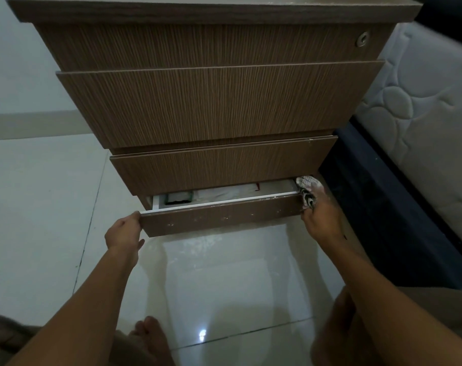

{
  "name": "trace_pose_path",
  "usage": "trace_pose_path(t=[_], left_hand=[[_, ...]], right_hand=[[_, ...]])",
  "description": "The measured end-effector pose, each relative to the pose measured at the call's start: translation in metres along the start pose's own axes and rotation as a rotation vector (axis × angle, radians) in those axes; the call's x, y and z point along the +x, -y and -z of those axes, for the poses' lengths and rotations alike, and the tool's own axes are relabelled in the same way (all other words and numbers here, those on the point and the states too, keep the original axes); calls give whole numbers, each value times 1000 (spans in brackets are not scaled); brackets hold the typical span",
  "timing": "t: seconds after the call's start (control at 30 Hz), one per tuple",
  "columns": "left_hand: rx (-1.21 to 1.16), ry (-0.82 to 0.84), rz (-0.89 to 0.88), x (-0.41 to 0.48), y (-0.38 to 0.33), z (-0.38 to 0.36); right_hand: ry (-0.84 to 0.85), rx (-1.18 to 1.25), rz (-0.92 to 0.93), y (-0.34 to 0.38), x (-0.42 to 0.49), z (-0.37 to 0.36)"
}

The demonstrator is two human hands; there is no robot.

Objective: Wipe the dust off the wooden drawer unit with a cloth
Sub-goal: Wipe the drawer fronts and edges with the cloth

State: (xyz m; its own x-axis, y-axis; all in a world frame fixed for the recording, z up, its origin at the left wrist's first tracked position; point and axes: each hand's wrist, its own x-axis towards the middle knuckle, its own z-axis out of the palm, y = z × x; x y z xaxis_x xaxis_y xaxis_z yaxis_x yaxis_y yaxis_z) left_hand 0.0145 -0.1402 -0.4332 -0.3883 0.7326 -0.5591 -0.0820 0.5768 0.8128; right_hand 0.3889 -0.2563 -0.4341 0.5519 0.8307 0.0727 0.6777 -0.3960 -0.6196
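Right hand (322,217) fingers curl round the bunched cloth (307,190), pressing it on the right end of the partly open bottom drawer (224,216). Left hand (124,231) clasps that drawer front's left end. The wooden drawer unit (219,101) stands on tile floor (39,207) beside a mattress (422,114).

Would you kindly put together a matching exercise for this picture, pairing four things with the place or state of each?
Column one:
1. left hand
2. cloth
3. bottom drawer
4. round lock

Column two:
A. pulled partly open
B. on the top drawer, near its right end
C. grips the left end of the bottom drawer's front
D. held by the right hand at the bottom drawer's right end

Pairs: 1-C, 2-D, 3-A, 4-B.
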Motion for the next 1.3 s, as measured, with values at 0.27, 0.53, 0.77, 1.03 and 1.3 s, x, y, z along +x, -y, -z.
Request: trace_pose_path(t=[0.27,0.53,0.77,1.03,1.3], left_hand=[[43,81,-55,3,1,8],[32,85,-61,6,2,8],[36,45,-75,6,3,3],[48,32,-72,4,2,2],[45,50,-70,6,1,5]], right_hand=[[-13,-110,130,1,-3,-17],[8,-291,273,5,6,-13],[-194,39,-59,2,9,-3],[-59,-120,111,7,7,-3],[60,-163,235,16,-3,-33]])
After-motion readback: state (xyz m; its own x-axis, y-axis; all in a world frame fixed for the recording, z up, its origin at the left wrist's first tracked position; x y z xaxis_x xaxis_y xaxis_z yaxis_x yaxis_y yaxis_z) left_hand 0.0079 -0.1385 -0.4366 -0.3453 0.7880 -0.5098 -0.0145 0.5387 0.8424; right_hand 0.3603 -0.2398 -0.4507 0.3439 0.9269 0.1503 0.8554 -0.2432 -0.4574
